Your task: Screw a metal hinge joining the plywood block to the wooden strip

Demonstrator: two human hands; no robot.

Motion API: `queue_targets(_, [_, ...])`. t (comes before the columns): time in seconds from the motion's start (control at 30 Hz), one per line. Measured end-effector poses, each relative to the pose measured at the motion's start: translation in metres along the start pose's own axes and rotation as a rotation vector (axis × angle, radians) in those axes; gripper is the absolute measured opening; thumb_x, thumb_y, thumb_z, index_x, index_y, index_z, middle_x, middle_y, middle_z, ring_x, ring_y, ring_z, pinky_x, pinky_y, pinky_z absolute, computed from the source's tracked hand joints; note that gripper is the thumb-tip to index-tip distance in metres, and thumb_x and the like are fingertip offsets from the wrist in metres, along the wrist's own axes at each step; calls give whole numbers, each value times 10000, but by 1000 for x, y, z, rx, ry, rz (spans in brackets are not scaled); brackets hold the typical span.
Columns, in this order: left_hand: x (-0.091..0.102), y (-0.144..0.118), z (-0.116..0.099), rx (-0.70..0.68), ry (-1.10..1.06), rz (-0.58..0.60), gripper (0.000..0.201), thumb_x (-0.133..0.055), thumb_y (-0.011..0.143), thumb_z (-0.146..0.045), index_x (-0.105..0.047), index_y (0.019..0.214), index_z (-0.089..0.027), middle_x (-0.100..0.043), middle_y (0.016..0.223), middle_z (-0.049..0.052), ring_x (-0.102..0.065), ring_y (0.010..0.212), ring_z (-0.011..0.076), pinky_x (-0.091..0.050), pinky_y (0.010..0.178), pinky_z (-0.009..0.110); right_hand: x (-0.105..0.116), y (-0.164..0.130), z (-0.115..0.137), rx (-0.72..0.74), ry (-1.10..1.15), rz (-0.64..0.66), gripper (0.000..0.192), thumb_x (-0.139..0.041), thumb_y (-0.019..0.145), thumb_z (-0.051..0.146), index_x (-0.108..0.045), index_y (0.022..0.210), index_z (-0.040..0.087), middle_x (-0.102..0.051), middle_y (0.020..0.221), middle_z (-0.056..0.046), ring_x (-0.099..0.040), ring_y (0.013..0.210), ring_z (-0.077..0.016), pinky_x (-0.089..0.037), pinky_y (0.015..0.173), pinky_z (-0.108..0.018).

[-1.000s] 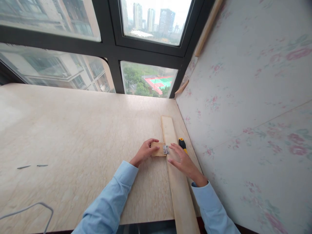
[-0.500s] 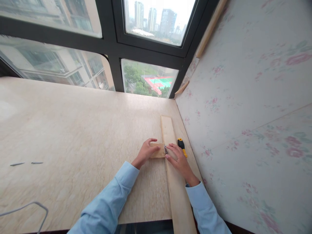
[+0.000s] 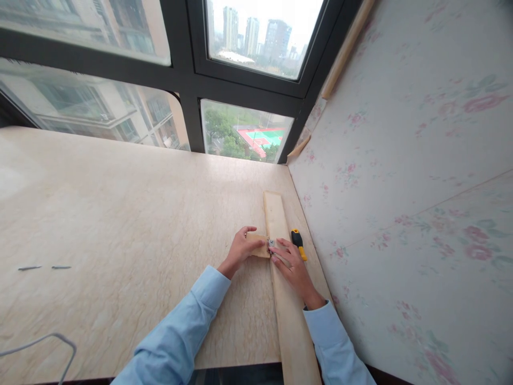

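A long pale wooden plank point(image 3: 290, 321) lies along the right side of the marble-look table point(image 3: 120, 214). A small wooden block point(image 3: 261, 241) sits against its left edge, joined to it by a small metal hinge point(image 3: 271, 244). My left hand point(image 3: 240, 249) grips the block, which looks slightly lifted or tilted. My right hand point(image 3: 292, 264) rests on the plank with its fingertips on the hinge. A yellow and black screwdriver point(image 3: 298, 243) lies just right of the plank, beside my right hand.
A floral-papered wall point(image 3: 401, 187) rises right beside the plank. A dark-framed window point(image 3: 188, 80) runs along the table's far edge. Two small dark screws or nails point(image 3: 44, 267) lie at the left. A white wire loop point(image 3: 48, 342) sits at the near left edge.
My right hand has drawn in, its fingers now covering most of the hinge. My left hand has closed more over the block, which seems to have swung up a little.
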State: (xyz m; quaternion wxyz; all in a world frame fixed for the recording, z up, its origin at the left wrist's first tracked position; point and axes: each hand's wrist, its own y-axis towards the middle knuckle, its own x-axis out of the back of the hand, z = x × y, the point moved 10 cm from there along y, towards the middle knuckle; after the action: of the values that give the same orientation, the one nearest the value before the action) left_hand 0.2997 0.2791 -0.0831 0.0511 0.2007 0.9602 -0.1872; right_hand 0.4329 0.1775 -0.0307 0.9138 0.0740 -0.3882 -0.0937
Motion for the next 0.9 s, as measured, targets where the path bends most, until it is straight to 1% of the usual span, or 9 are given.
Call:
queue_targets(0.13, [1, -2, 0, -10, -62, -36, 703, -824, 596, -240, -509, 1213, -122, -664, 888, 58, -642, 755, 171, -507, 670, 269, 0, -2, -2, 30, -21, -35, 285, -533, 952, 342, -699, 1175, 281, -544, 1365, -104, -488, 1288, -262, -441, 1046, -481])
queue_targets(0.27, [4, -3, 1, -34, -54, -68, 738, -843, 562, -235, -518, 1210, -100, -657, 890, 72, -633, 756, 175, -499, 668, 268, 0, -3, -2, 71, -45, -67, 282, -542, 949, 339, -702, 1178, 301, -556, 1362, -95, -506, 1268, -265, -460, 1027, -481])
queue_targets(0.4, [5, -2, 4, -35, -5, -62, 687, -822, 582, -253, -548, 1196, -112, -649, 884, 62, -614, 743, 165, -481, 650, 256, 1, -4, 0, 87, -58, -80, 280, -545, 950, 335, -699, 1183, 320, -559, 1362, -81, -511, 1264, -260, -484, 1005, -463])
queue_targets(0.53, [2, 1, 11, 33, -27, -7, 614, -791, 613, -274, -559, 1164, -133, -652, 865, 57, -615, 704, 161, -464, 615, 250, 2, -4, 3, 95, -74, -84, 285, -541, 953, 323, -695, 1193, 315, -559, 1360, -86, -513, 1258, -259, -487, 1002, -463])
queue_targets(0.63, [-2, 2, 12, 89, -76, 46, 614, -796, 606, -279, -549, 1149, -133, -658, 857, 62, -625, 686, 164, -462, 601, 251, 1, -4, 3, 111, -88, -82, 286, -537, 956, 310, -694, 1195, 306, -557, 1360, -91, -509, 1256, -260, -484, 1004, -466])
queue_targets(0.7, [-4, 1, 11, 113, -78, 57, 606, -795, 603, -264, -550, 1142, -133, -658, 835, 55, -624, 663, 158, -458, 591, 247, 1, -4, 4, 121, -97, -82, 285, -535, 957, 306, -695, 1193, 305, -557, 1359, -93, -509, 1254, -258, -484, 1003, -464])
queue_targets(0.9, [-3, -4, 3, 88, 20, -15, 544, -790, 621, -235, -583, 1112, -124, -656, 793, 36, -613, 644, 144, -455, 588, 236, 2, -4, 6, 148, -117, -86, 286, -523, 962, 299, -697, 1189, 302, -567, 1343, -99, -517, 1244, -257, -488, 999, -463])
